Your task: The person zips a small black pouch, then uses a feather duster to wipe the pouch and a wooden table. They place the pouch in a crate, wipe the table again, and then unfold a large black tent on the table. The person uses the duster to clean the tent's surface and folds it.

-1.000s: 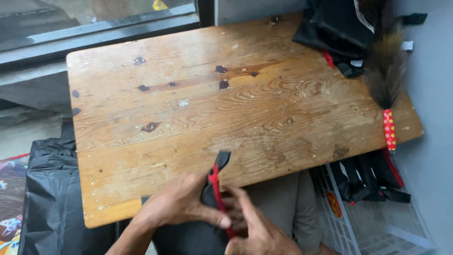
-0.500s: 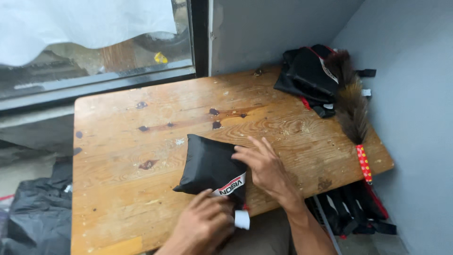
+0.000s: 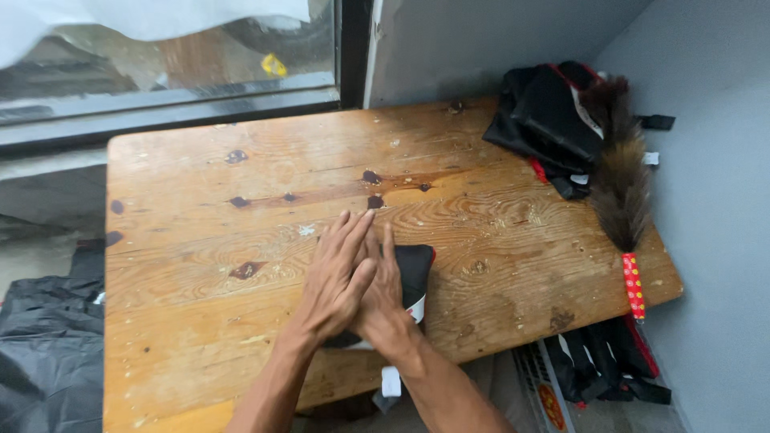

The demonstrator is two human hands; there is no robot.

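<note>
A black fabric pouch with red trim and a white label lies near the front edge of the wooden table. Both my hands rest flat on it and cover most of it. My left hand comes in from the lower left, fingers straight and pointing away from me, and overlaps my right hand, which presses down on the pouch's middle. Only the pouch's right end shows past my fingers. A white tag hangs below the table edge by my right wrist.
A black bag sits at the table's far right corner. A brown feather duster with a red patterned handle lies along the right edge. A grey wall stands to the right, a window behind. A black plastic bag is on the floor at left.
The pouch came up from my lap onto the table and lay spread out. Now it is bunched smaller, and both hands lie flat on top of it.
</note>
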